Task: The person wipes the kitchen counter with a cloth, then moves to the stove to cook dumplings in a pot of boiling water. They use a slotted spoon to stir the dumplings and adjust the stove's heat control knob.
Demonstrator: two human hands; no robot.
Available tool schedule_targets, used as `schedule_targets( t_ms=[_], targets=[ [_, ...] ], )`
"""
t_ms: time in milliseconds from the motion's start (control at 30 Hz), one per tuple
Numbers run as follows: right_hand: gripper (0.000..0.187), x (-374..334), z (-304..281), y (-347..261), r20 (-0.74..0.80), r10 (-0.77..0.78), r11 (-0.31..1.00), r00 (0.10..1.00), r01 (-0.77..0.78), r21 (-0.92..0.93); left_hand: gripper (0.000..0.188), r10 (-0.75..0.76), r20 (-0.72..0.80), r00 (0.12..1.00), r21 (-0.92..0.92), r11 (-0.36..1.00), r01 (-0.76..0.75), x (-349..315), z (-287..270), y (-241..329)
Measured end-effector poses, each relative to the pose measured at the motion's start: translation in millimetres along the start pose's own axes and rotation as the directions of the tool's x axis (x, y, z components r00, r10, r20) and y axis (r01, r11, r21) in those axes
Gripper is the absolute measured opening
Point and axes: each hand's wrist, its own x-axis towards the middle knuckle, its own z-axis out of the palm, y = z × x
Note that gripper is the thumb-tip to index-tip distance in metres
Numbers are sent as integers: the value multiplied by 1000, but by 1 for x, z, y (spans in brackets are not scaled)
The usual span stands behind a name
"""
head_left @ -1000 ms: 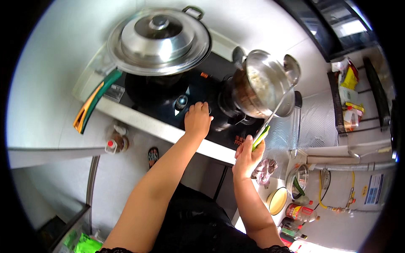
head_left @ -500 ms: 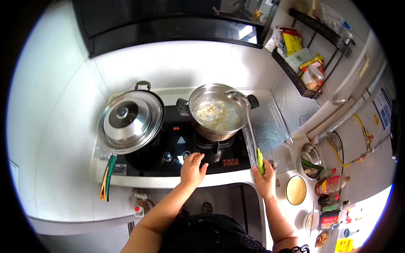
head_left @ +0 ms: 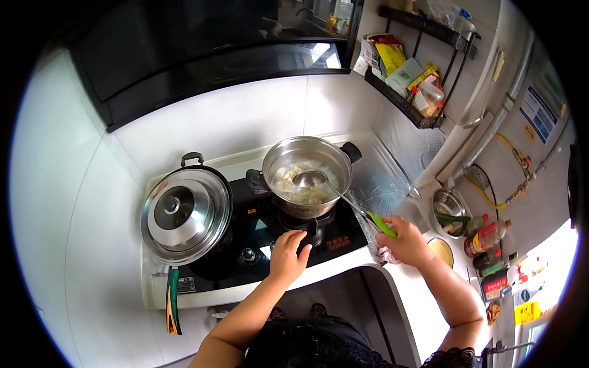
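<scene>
My right hand point(head_left: 406, 239) is closed around the green handle of a metal ladle point(head_left: 310, 178). The ladle's round bowl is over the middle of a steel pot point(head_left: 302, 210), at the level of the cloudy liquid. Pale, soft-looking pieces point(head_left: 285, 176) lie in that liquid; their kind is hard to make out. In front of the pot, my left hand point(head_left: 287, 260) hovers at the near edge of the black cooktop point(head_left: 261, 231), thumb apart from slightly curved fingers, with nothing in it. A control knob point(head_left: 248, 254) sits to its left.
A lidded pan point(head_left: 190, 208) occupies the left burner, its green handle point(head_left: 172, 300) jutting over the counter edge. To the right are a steel bowl point(head_left: 446, 211) with a green vegetable, a cream round dish point(head_left: 441, 250) and several bottles. A black rack point(head_left: 405, 104) hangs above.
The ladle's bowl has swung from the pot's right rim to the middle of the liquid. My right hand has turned its grip and tilted the handle. My view has shifted too.
</scene>
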Motion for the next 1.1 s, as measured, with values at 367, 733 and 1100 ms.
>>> schedule_targets(
  t_ms=[367, 733, 1100],
  targets=[
    [51, 18, -6, -14, 120, 95, 983, 988, -112, 149, 49, -483, 100, 870, 397, 821, 410, -37, 22, -89],
    [49, 41, 57, 23, 106, 80, 901, 991, -117, 418, 44, -577, -31, 816, 481, 707, 518, -44, 43, -107],
    [47, 34, 73, 33, 52, 90, 884, 995, -104, 455, 38, -610, -47, 791, 470, 685, 556, -40, 44, -108]
  ],
)
